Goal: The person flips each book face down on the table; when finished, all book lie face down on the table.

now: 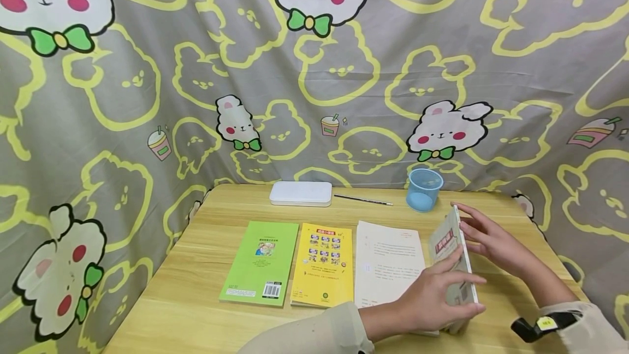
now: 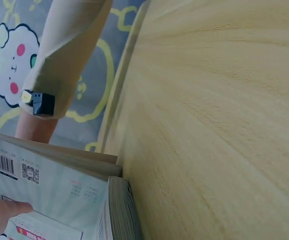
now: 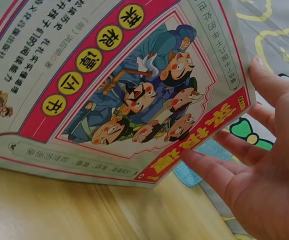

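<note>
A pale green book [image 1: 443, 243] stands on edge at the table's right, held between both hands. My left hand [image 1: 432, 296] grips it from the near side, with a finger on the back cover [image 2: 54, 172] and the thumb reaching past the spine. At the far upper part, my right hand [image 1: 496, 239] holds the spine edge by its fingertips. In the right wrist view the illustrated front cover [image 3: 134, 95] faces my right palm. Left of it lies a white printed book [image 1: 390, 261], partly behind my left forearm, then a yellow book [image 1: 322, 275] and a green book [image 1: 241, 261].
Along the back of the wooden table [image 1: 172, 277] are a white case [image 1: 301, 193], a pencil [image 1: 363, 200] and a translucent blue cup [image 1: 423, 193]. Patterned grey curtains [image 1: 334, 157] hang behind and at both sides. A black strap [image 1: 543, 326] sits on the right wrist.
</note>
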Motion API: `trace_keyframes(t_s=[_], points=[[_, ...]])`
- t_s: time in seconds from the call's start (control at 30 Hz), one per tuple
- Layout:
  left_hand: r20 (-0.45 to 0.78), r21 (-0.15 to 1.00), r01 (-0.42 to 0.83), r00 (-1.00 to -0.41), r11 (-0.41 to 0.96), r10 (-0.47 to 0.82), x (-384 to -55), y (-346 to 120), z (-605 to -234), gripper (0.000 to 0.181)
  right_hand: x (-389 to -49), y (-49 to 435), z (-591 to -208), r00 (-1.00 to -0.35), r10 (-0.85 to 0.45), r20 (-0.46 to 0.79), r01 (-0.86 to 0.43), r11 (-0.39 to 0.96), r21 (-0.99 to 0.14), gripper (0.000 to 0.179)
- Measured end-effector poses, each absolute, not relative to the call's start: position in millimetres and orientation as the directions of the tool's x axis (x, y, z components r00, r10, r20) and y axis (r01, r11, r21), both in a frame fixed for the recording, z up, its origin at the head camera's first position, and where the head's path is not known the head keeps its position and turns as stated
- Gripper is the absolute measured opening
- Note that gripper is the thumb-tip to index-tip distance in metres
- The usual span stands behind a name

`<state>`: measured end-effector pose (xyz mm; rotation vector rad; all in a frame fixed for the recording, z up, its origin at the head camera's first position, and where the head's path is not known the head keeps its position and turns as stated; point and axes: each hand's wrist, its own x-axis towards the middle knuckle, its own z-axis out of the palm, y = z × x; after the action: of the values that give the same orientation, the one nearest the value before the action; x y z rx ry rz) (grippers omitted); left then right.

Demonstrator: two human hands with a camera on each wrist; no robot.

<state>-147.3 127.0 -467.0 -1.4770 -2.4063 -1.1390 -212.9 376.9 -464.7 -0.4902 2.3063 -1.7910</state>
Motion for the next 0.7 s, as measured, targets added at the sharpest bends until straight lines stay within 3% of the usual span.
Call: trace_keyframes(t_s=[0.43, 0.7], points=[[0.44, 0.541, 0.804, -0.519, 0.245, 0.733, -146.6, 128.6, -468.3, 0.039, -210.6, 379.2, -466.8, -0.935, -0.348, 0.062, -0.144, 0.217, -0.966, 0.059], [0.433, 0.567, 0.791, -0.525, 0.231, 0.733, -147.1, 130.4, -470.2, 0.039, -208.2, 386.3, -464.6, -0.89, -0.437, 0.128, -0.197, 0.115, -0.974, 0.063]])
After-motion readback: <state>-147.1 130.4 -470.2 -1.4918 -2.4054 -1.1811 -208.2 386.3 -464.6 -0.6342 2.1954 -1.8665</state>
